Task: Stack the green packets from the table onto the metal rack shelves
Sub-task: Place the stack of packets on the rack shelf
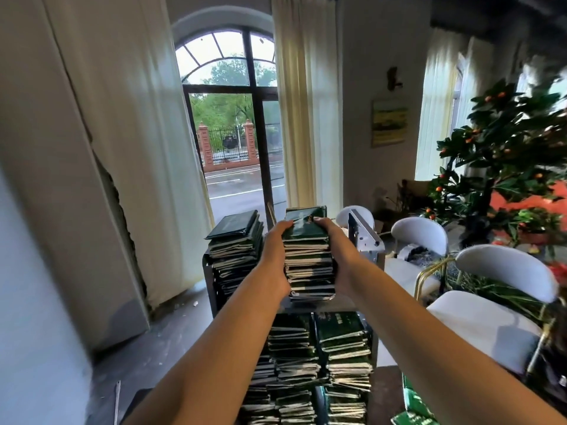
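On the far left I see pale curtains [116,133] hanging beside a cracked wall, then the arched window [233,118] looking out on a wet street and a brick gate. Below the window stands the metal rack [211,280], dark-framed, with one pile of green packets [236,240] already sitting on its top left. My left hand [274,256] presses against the left side of a tall stack of green packets [308,259], fingers curled over the top packet's edge, thumb side down the pile. My right hand [336,253] clamps the opposite side the same way, fingertips hooked over the top. Between the two hands the stack is held upright, just right of the pile on the rack top; its bottom looks level with the rack's upper shelf, but I cannot tell whether it rests there or hangs just above. Under my forearms, the lower shelves hold more packets [319,363] in several uneven columns, crowded close together. To the right of the rack leans a grey metal panel [365,234], then white chairs [503,271] with gold legs. Further right a leafy tree with small orange fruit [506,142] fills the corner, blurred, and a few loose green packets [414,403] lie at the bottom right edge
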Demonstrator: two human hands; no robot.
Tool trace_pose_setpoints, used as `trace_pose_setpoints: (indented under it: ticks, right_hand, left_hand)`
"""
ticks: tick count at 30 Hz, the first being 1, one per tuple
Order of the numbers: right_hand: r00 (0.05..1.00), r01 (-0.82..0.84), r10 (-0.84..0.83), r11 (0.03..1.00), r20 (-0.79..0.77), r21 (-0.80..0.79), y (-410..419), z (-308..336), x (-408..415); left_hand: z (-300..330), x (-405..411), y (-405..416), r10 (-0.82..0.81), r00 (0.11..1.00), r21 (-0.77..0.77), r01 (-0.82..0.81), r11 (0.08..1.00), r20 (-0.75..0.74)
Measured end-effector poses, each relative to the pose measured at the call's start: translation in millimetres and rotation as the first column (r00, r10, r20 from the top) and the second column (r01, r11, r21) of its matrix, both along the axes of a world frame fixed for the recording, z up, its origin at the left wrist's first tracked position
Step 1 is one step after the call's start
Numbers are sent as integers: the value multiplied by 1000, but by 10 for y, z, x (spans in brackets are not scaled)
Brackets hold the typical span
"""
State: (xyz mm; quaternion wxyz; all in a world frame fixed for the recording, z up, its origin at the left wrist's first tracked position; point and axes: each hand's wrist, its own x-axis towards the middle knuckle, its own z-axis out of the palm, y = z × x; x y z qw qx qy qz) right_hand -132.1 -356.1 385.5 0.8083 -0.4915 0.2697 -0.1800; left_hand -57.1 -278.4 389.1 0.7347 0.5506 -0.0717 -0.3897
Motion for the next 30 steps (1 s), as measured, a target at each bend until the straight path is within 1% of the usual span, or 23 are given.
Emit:
trace_pose_setpoints:
  ticks: [4,9,13,17,19,22,26,30]
  right_hand:
    - [1000,-14,14,999,-4,47,-42,-74,58]
    - [999,-16,17,1000,-29,22,-110,-110,107]
    - [999,-26,26,1000,-29,-4,-148,-113,152]
    - [999,-40,39,999,-29,-27,-161,-128,170]
    - [999,-48,47,998,-27,-40,-199,-149,182]
    - [997,-71,70,996,-18,-52,-212,-162,225]
    - [997,-76,77,996,11,-43,-190,-169,306]
    - [996,-84,85,995,11,-58,-184,-192,384]
  left_hand:
    - [-28,38,-27,10,999,54,-12,998,46]
    - [18,44,7,2,994,102,-13,995,107]
    - [16,-30,15,88,990,59,-95,994,109]
    - [-212,-197,58,198,971,15,-202,979,137]
    - [-369,-263,89,190,972,10,-193,981,139]
    - [-484,-414,211,219,943,45,-237,970,250]
    - [-555,-603,389,201,890,85,-257,963,409]
    - [-568,-583,451,237,857,139,-332,933,457]
